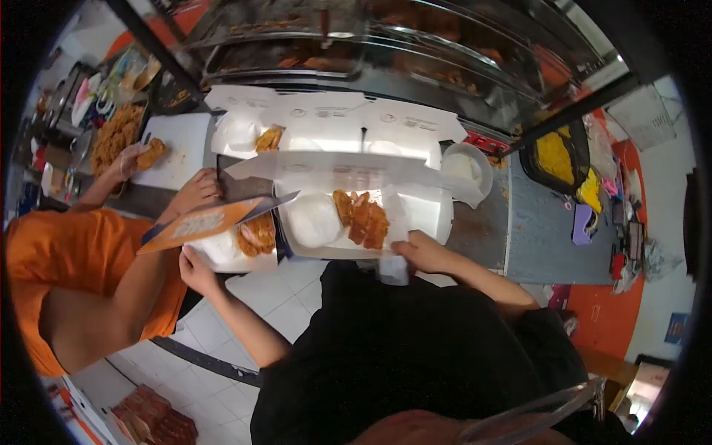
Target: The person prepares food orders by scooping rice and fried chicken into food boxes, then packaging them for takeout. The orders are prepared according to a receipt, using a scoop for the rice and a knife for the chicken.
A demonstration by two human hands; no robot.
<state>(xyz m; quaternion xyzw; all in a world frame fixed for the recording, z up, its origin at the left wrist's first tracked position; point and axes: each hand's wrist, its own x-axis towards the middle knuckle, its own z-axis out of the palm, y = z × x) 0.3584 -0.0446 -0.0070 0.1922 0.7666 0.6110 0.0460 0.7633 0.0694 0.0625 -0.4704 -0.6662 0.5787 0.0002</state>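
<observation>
**A:** what's in the boxes?

**B:** the open white foam box (423,211) on the table (482,230) holds a white rice mound (313,220) beside sliced fried cutlet (363,219). Right hand (419,252) sits at its near edge, fingers curled onto a small clear bag (393,268).

**A:** and the left?

**B:** left hand (194,271) grips the smaller white foam box (230,248) with fried pieces, fingers pressed to its edge, orange cardboard lid (208,221) half over it. Someone's orange sleeve (59,245) is alongside.
</observation>
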